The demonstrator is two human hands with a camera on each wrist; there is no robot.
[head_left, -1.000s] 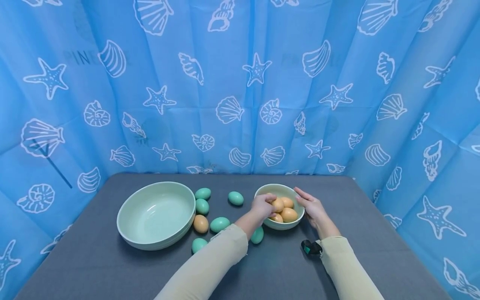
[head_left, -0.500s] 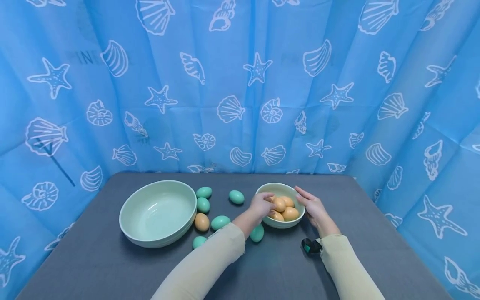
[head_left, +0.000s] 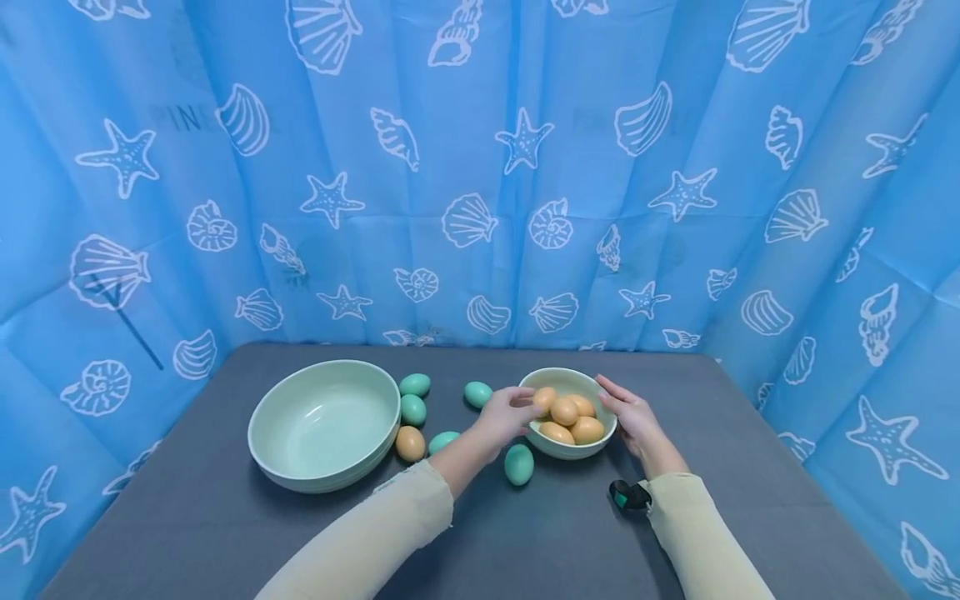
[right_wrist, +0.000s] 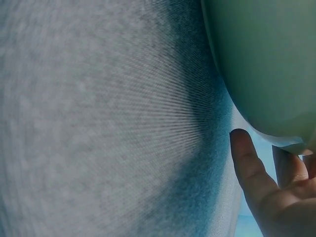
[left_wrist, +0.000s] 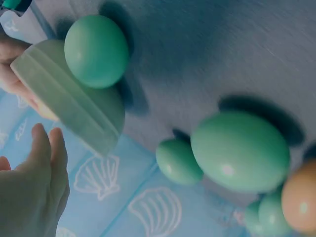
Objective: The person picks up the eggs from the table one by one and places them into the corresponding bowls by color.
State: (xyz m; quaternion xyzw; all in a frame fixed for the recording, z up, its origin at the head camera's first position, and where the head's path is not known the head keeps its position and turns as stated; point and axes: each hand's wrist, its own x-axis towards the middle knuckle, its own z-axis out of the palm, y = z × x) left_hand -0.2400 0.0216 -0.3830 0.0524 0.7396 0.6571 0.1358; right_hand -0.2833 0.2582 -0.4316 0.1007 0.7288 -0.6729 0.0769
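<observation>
Left hand [head_left: 506, 414] is at the left rim of the small bowl [head_left: 570, 452], fingers spread fairly straight, no egg in its grasp; whether a fingertip brushes the nearest egg, can't tell from where I stand. Right hand [head_left: 633, 421] holds the small bowl's right side, thumb at the rim, fingers along the outer wall; in the right wrist view one finger stands off that wall.

Inside the small bowl: five brown eggs [head_left: 587, 430] visible, heaped, small bowl upright on the table [head_left: 540, 542]. Step in hand reads as letting an egg go at the small bowl, brown ones being gathered there; my judgement only.

Just outside the small bowl, near side and a bit left: one teal egg [head_left: 519, 464]. Left of the small bowl, past the left hand: a second teal egg [head_left: 477, 394]. Well left of it: three more teal eggs [head_left: 413, 409] plus a loose brown egg [head_left: 410, 444]. Farthest left of it: the large bowl [head_left: 322, 433]. Left sleeve [head_left: 375, 533] may hide more.

Next move, if brown eggs are the pick: left hand would need to swing left from the small bowl, clear the teal eggs, and lightly pinch the loose brown egg while the right hand steadies the small bowl.
</observation>
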